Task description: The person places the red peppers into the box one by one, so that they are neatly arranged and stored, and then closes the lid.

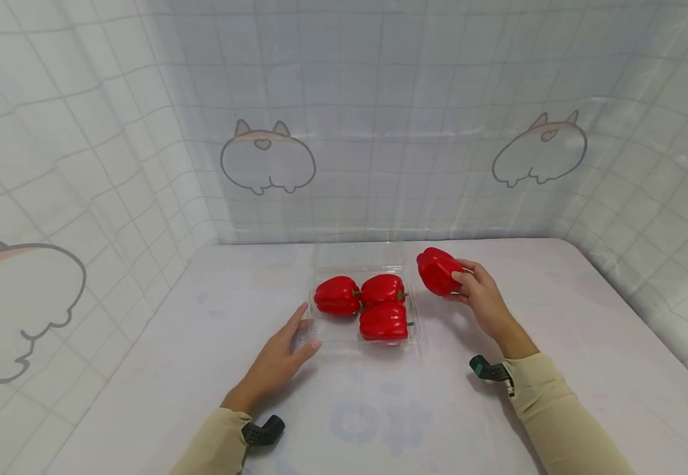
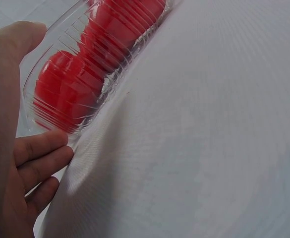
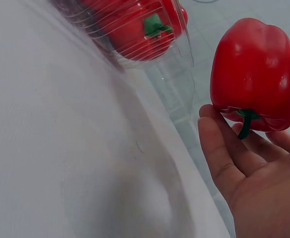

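Note:
A clear plastic box (image 1: 344, 338) lies on the table with its lid (image 1: 358, 254) folded back. Inside it are three red bell peppers, one at left (image 1: 336, 296), one at back right (image 1: 382, 290) and one at front right (image 1: 384, 322). My right hand (image 1: 479, 295) holds a fourth red bell pepper (image 1: 437, 270) above the table, right of the box. Its green stem (image 3: 247, 122) points toward the palm in the right wrist view. At the box's left side, my left hand (image 1: 280, 356) rests with fingers extended, fingertips by the ridged wall (image 2: 75, 106).
A pale patterned cloth covers the table (image 1: 260, 277). White gridded sheets with cartoon animal outlines form the back wall (image 1: 379, 152) and both sides. Each wrist wears a dark strapped camera, one on the left (image 1: 263, 431) and one on the right (image 1: 489, 369).

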The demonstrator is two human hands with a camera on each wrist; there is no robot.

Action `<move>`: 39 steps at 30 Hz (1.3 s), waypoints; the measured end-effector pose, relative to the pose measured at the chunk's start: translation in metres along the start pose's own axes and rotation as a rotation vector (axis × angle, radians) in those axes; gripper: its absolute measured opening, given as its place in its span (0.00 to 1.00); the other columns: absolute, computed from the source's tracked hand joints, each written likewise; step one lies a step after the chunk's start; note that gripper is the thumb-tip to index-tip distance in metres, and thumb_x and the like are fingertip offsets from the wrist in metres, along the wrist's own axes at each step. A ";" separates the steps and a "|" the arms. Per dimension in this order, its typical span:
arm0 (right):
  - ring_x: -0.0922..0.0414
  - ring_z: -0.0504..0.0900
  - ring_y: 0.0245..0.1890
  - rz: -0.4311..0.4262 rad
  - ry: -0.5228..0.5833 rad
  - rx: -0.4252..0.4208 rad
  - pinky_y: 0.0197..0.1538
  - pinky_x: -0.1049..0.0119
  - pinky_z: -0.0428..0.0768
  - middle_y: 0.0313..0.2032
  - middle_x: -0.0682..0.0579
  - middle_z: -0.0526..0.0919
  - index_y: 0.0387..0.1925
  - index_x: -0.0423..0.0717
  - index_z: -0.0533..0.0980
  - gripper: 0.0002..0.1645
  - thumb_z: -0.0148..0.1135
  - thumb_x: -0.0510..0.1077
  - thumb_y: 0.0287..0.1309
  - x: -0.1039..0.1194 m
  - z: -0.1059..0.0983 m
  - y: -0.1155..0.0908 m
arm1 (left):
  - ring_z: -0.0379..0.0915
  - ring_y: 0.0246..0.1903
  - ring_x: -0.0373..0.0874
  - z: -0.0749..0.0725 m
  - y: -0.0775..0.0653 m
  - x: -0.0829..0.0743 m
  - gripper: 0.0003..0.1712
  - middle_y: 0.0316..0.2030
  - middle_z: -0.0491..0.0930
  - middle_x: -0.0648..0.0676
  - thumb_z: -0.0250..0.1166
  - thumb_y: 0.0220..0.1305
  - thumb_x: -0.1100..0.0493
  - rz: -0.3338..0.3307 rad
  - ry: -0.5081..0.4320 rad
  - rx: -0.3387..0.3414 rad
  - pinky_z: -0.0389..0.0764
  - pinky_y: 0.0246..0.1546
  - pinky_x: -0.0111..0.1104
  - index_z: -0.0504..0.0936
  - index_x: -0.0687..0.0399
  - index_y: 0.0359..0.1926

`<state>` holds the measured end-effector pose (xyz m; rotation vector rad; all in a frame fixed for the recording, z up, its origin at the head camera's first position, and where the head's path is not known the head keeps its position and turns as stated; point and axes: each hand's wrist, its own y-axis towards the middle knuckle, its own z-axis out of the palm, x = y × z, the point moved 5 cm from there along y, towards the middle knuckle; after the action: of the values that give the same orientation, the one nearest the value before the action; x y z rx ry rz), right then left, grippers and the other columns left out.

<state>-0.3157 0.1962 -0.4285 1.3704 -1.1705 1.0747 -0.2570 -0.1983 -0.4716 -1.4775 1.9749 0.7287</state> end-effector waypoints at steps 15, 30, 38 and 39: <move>0.45 0.75 0.58 -0.061 0.006 -0.017 0.52 0.57 0.83 0.67 0.41 0.67 0.73 0.44 0.55 0.41 0.61 0.55 0.69 0.010 0.005 -0.004 | 0.56 0.73 0.54 0.003 0.002 -0.002 0.49 0.69 0.69 0.50 0.63 0.66 0.37 0.001 0.000 0.012 0.57 0.68 0.62 0.47 0.31 0.80; 0.42 0.77 0.57 -0.084 -0.050 0.059 0.52 0.50 0.83 0.64 0.41 0.71 0.73 0.44 0.60 0.40 0.63 0.56 0.67 0.027 0.024 -0.014 | 0.56 0.73 0.54 0.007 0.001 0.000 0.49 0.69 0.69 0.50 0.63 0.66 0.36 -0.012 0.005 0.018 0.57 0.68 0.62 0.47 0.29 0.80; 0.43 0.78 0.56 -0.152 -0.078 0.095 0.48 0.57 0.85 0.62 0.44 0.74 0.71 0.47 0.63 0.38 0.64 0.56 0.66 0.044 0.050 -0.010 | 0.56 0.73 0.54 0.002 0.003 0.005 0.49 0.69 0.69 0.50 0.62 0.67 0.36 -0.001 0.005 -0.002 0.56 0.68 0.61 0.45 0.28 0.80; 0.43 0.78 0.55 -0.157 -0.080 0.099 0.48 0.57 0.85 0.62 0.44 0.74 0.70 0.47 0.63 0.38 0.64 0.56 0.66 0.045 0.052 -0.010 | 0.56 0.73 0.54 0.002 0.003 0.005 0.49 0.70 0.69 0.50 0.63 0.66 0.36 -0.002 0.004 0.001 0.56 0.68 0.62 0.45 0.28 0.80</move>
<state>-0.2984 0.1399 -0.3912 1.5679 -1.0587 0.9849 -0.2609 -0.1995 -0.4762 -1.4817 1.9756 0.7245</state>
